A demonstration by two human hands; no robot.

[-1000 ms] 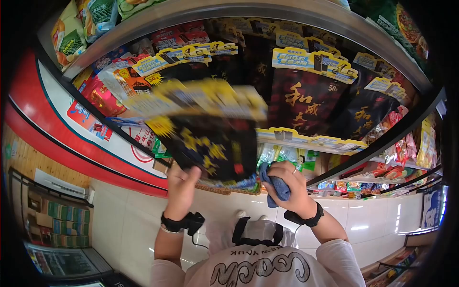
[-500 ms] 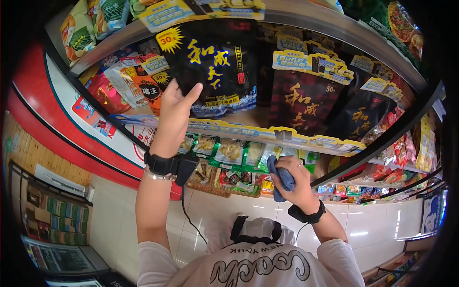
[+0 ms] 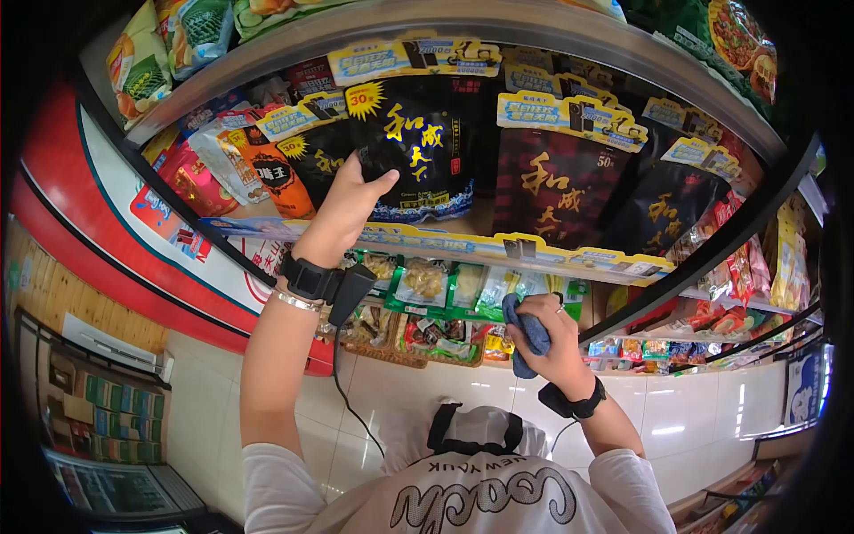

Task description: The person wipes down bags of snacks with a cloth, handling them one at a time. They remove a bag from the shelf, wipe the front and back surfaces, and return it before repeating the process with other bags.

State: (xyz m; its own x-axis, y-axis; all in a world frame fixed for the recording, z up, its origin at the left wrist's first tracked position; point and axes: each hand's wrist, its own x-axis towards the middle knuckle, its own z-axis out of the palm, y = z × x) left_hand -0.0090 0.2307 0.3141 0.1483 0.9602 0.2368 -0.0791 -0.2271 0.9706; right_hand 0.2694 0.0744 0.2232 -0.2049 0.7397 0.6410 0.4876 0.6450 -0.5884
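Note:
A black snack pouch [image 3: 422, 147] with gold and blue lettering and a yellow "30" burst stands on the shelf. My left hand [image 3: 351, 200] grips its lower left edge, thumb in front and fingers hidden behind. My right hand [image 3: 551, 343] is closed round a folded blue-grey cloth [image 3: 530, 336], in front of the lower shelf and apart from the packs. Right of the held pouch stand a dark red-black pouch [image 3: 553, 191] marked "50" and another black pouch [image 3: 663, 200]. An orange-black pack [image 3: 271, 173] is at its left.
A shelf edge strip [image 3: 445, 242] with yellow and blue promotional print runs below the pouches. Under it lie green snack packs [image 3: 422, 280] and baskets of packets [image 3: 440, 338]. A black upright frame [image 3: 703, 267] slants at right. The upper shelf rail [image 3: 427, 37] curves overhead.
The black pouch in my left hand has moved back and down into the row on the shelf, a little to the right. My right hand with the cloth has hardly moved.

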